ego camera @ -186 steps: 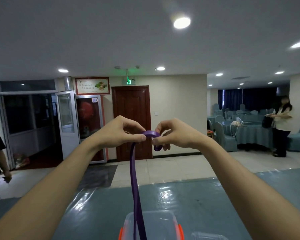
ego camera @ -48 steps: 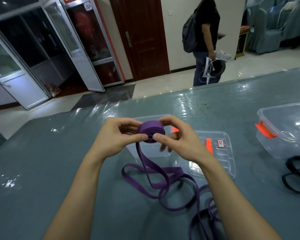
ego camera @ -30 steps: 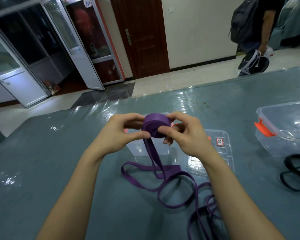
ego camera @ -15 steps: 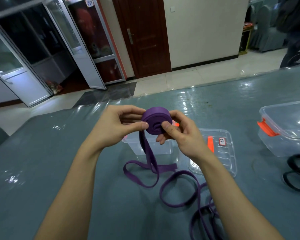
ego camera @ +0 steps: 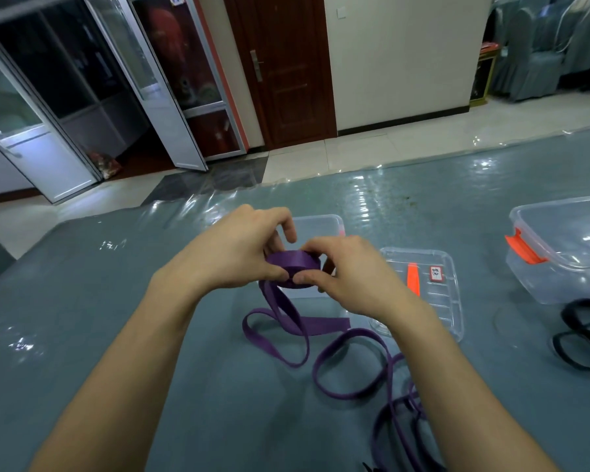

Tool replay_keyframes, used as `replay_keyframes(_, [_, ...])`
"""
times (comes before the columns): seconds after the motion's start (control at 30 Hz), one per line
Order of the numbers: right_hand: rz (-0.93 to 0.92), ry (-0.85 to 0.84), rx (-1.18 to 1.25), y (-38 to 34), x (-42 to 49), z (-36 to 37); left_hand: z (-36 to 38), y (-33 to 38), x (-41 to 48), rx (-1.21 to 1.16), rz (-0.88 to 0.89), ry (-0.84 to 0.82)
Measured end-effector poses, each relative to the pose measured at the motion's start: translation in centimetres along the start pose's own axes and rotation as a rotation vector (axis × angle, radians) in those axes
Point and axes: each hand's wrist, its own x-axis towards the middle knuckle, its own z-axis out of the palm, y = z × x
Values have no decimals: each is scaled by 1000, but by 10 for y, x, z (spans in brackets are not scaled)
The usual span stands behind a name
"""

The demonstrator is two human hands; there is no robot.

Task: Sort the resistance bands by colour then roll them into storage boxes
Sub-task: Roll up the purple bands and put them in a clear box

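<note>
A purple resistance band is partly wound into a flat roll (ego camera: 293, 264) held above the table between both hands. My left hand (ego camera: 232, 253) grips the roll from the left, thumb on its near edge. My right hand (ego camera: 349, 274) pinches it from the right. The loose tail of the purple band (ego camera: 348, 362) hangs from the roll and lies in loops on the table. Behind the hands stands a small clear storage box (ego camera: 321, 222), partly hidden. Its clear lid (ego camera: 436, 301) with an orange clip lies to the right.
A larger clear box with an orange latch (ego camera: 559, 253) stands at the right edge. A black band (ego camera: 583, 338) lies coiled in front of it. The table (ego camera: 82, 335) has a blue-grey cloth under shiny plastic. Beyond the far edge are floor, a brown door and glass doors.
The roll has tipped from edge-on to lying flatter and sits lower between my hands. More of the tail is wound in. The person walking behind the table is gone from view.
</note>
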Motion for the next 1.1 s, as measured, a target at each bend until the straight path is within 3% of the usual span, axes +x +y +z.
replay_keyframes(0.1, [-21,89,110,4,-3,-2,-3,-8,-3,-116,21,71])
replay_keyframes(0.27, [-15,201,639,12,-5,-9,7,-34,-12,-520,34,98])
replay_keyframes(0.4, [-25,231,918,14,-2,-6,26,-32,-14,-888,27,241])
replay_keyframes(0.53, [10,112,1074,13,-3,7,17,-27,-13,-845,15,287])
replay_keyframes(0.63, [43,-16,865,18,-3,5,3,-30,-16,-555,17,200])
replay_keyframes(0.8, [37,56,410,10,-2,10,-6,-15,-10,-148,36,43])
replay_keyframes(0.93, [-4,98,266,6,-3,10,-3,-14,-10,-223,40,75])
replay_keyframes(1.1, [30,100,382,9,-5,0,2,-22,-15,-292,33,21])
